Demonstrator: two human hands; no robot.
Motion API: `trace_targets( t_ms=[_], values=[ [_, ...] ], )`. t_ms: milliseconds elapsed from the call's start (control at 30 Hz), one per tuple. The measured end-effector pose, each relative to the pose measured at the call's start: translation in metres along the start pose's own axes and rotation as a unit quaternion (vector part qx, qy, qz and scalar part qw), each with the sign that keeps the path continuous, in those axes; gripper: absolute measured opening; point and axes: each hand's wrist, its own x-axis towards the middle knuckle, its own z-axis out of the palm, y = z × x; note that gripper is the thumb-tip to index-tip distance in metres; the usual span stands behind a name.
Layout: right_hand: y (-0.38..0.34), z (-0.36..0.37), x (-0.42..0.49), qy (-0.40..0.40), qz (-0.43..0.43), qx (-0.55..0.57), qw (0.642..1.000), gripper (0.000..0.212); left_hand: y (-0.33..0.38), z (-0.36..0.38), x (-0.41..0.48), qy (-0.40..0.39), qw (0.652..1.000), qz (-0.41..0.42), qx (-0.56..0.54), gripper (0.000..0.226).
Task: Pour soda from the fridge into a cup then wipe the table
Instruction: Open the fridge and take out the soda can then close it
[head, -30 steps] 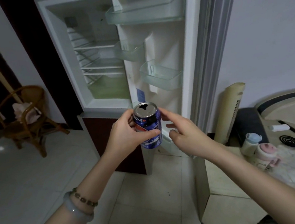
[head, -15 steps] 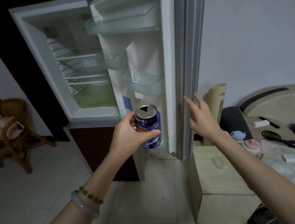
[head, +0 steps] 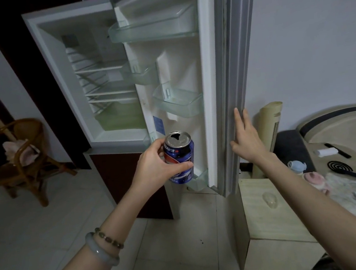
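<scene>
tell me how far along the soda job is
Done: the opened soda can is out of the fridge, gripped by the left hand. In hand: the right hand lies flat against the open fridge door, likely to shut it. Left: pouring and wiping, neither begun.

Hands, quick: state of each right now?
Left hand: closed around the soda can, holding it upright.
Right hand: open, flat against the fridge door at its outer edge.

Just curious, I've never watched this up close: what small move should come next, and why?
Probably swing the fridge door shut with the right hand: its straight fingers lie on the door's outer edge, the door stands open, and the left hand grips the opened soda can outside the fridge.
</scene>
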Motion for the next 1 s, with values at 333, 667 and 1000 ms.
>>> trace_targets(
  t_ms=[333, 667, 1000],
  values=[
    [-0.008, -0.002, -0.005, -0.027, -0.005, 0.08, 0.996, 0.099, 0.001, -0.011, -0.014, 0.001, 1.0, 0.002, 0.008, 0.072],
    [-0.034, 0.009, -0.037, -0.058, -0.092, 0.004, 0.994, 0.097, -0.017, -0.021, -0.029, 0.007, 1.0, -0.004, -0.023, 0.063],
    [-0.083, 0.033, -0.053, -0.042, -0.321, -0.126, 0.938, 0.084, -0.039, -0.053, -0.057, 0.056, 0.997, -0.034, -0.047, 0.068]
  ],
)
